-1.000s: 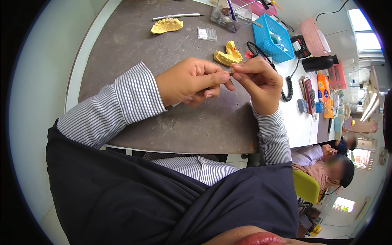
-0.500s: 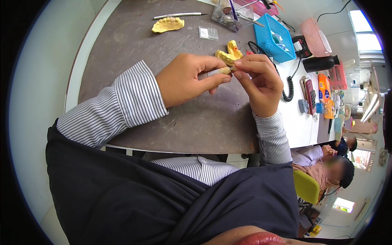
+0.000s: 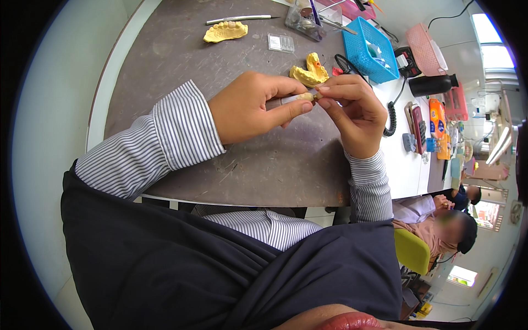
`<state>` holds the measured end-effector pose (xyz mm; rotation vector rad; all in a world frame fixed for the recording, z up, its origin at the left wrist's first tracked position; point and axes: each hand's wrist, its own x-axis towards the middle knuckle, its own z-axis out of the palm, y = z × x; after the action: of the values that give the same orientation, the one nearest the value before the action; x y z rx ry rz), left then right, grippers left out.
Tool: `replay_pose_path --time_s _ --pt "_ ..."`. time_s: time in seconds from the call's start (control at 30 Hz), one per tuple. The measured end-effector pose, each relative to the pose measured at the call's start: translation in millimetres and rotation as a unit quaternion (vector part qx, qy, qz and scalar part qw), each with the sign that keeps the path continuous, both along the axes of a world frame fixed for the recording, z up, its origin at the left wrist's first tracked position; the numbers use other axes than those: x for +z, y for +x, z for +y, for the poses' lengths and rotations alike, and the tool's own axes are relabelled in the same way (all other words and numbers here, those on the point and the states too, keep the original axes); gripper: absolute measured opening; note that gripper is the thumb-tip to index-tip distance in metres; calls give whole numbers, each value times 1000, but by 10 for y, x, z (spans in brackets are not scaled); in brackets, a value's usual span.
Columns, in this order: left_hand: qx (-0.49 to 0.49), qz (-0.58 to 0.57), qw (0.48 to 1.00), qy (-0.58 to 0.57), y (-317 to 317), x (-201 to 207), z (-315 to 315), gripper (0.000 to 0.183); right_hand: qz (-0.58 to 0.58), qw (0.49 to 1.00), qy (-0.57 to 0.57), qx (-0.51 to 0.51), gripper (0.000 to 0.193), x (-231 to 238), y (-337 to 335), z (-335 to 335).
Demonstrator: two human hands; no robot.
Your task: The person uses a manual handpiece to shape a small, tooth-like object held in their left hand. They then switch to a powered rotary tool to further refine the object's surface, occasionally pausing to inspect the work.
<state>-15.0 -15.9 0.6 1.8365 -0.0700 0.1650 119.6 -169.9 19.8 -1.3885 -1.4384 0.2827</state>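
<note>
Over the middle of the desk, my left hand (image 3: 242,108) is wrapped round a slim whitish cylinder (image 3: 292,99) with a cream-coloured end. Thumb and forefinger of my right hand (image 3: 360,120) pinch at that end, where a small tan piece (image 3: 317,96) shows between the fingertips; its kind is too small to make out. Just beyond the fingers lies a yellow plaster dental model (image 3: 309,74), curved like a jaw. A second yellow dental model (image 3: 225,33) with a row of teeth lies farther off to the left.
A pen-like tool (image 3: 242,19) and a small clear case (image 3: 281,43) lie at the back. Beyond are a clear tool box (image 3: 304,21), a blue basket (image 3: 369,52), a coiled black cord (image 3: 391,118) and a black bottle (image 3: 433,85). A seated person (image 3: 440,225) is at the right.
My right hand has shifted slightly to the right, still pinching at the cylinder's end. My left hand has barely moved.
</note>
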Motion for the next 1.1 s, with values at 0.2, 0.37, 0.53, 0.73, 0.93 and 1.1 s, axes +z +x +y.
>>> replay_pose_path --time_s 0.2,0.37,0.53,0.73,0.93,1.1 --pt "18 -44 999 -7 4 -30 -11 24 9 999 20 -34 19 -9 51 -34" --pt "31 -62 996 57 -2 -22 1 22 100 992 -45 -59 16 5 8 -42" --pt "35 -57 995 76 -12 -3 1 21 134 986 -76 -57 17 2 -16 -54" --pt "42 -85 989 112 -6 -23 6 22 118 987 -81 -68 17 -4 -19 -61" --pt "66 -152 967 196 5 -77 15 23 113 988 -76 -71 16 -4 -39 -54" --pt "101 -221 924 297 8 -94 14 25 -33 995 -51 -84 18 -33 -51 -39"
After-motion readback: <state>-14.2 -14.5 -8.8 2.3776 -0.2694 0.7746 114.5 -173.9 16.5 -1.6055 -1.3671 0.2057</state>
